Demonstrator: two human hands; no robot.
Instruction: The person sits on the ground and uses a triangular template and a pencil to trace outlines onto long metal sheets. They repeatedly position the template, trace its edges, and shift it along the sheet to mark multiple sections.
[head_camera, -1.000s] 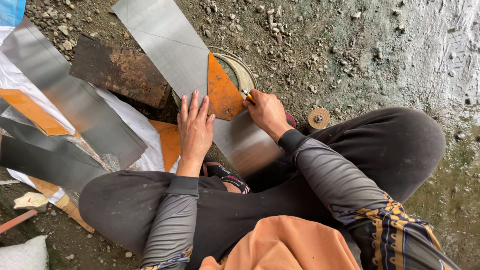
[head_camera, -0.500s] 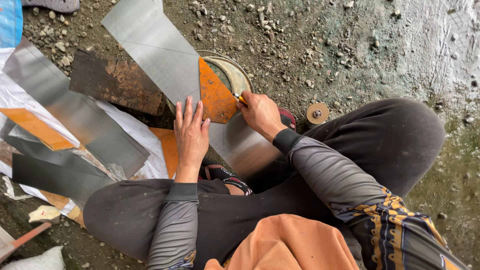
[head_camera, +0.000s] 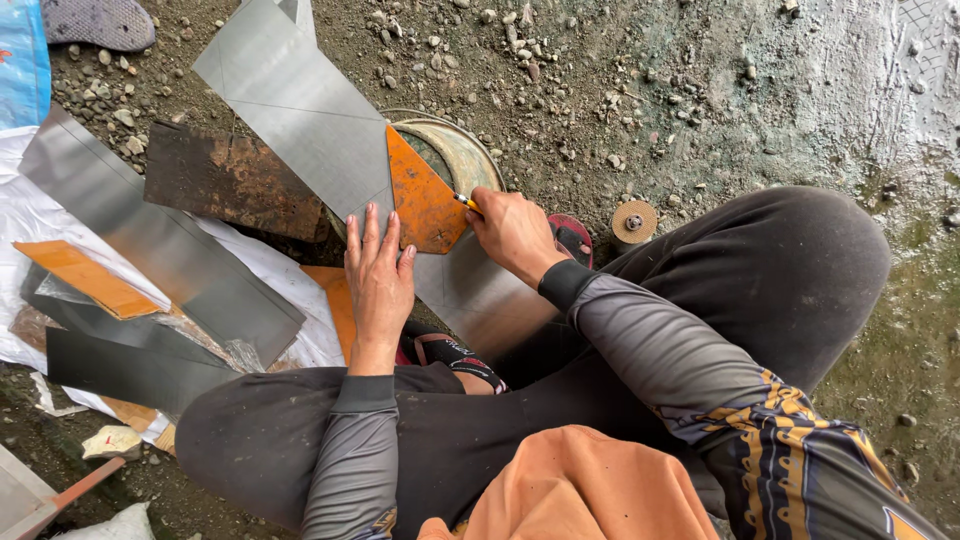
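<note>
The long metal sheet (head_camera: 300, 110) lies on the gravel ground (head_camera: 640, 90), its long axis running from upper left down toward the person's lap, and every place here is told from it. An orange rusty template (head_camera: 425, 195), pointed toward the lower right, rests on the sheet's right edge, over a round metal rim (head_camera: 470, 150). The left hand (head_camera: 378, 275) presses flat, fingers spread, on the sheet just below the template. The right hand (head_camera: 515, 232) is closed around a pencil (head_camera: 466, 202), its tip at the template's right edge, probably touching. Right of the sheet the gravel is open; a small disc (head_camera: 634, 220) lies there. Left, a rusty plate (head_camera: 235, 180) and grey strips (head_camera: 150, 240) crowd in. Since half a second ago the sheet sits lower in view, and the hands keep their places.
</note>
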